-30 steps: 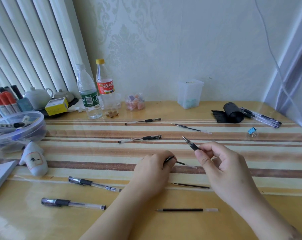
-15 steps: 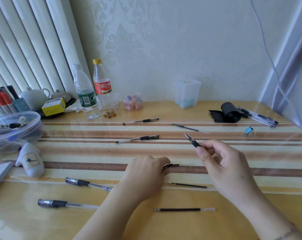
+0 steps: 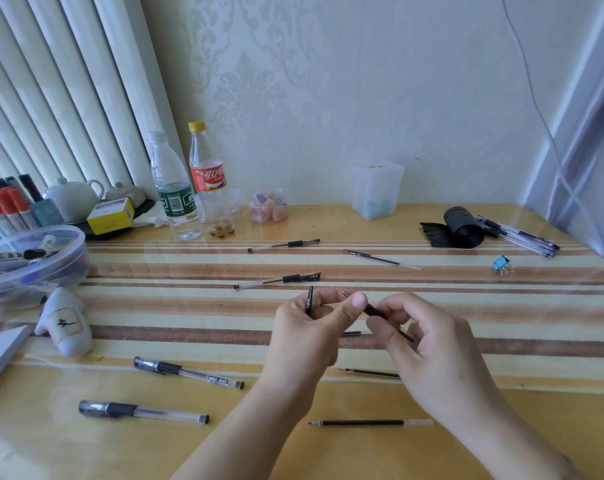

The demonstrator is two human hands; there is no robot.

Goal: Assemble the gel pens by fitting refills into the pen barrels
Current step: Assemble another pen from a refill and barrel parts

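Hands meet above the striped wooden tabletop (image 3: 501, 306). Left hand (image 3: 311, 327) pinches a slim black pen cap (image 3: 309, 299), held upright. Right hand (image 3: 428, 337) pinches a black-gripped pen barrel (image 3: 375, 310), tip toward the cap. A loose black refill (image 3: 369, 423) lies nearer than the hands.

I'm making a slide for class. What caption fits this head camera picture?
Left hand holds a black pen cap while right hand grips a black-tipped clear gel pen above the striped table.

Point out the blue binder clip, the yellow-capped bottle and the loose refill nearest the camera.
Blue binder clip (image 3: 501, 263): head view, on its blue body.
Yellow-capped bottle (image 3: 208, 174): head view, on its red label.
Loose refill (image 3: 362, 423): head view, on its dark middle.
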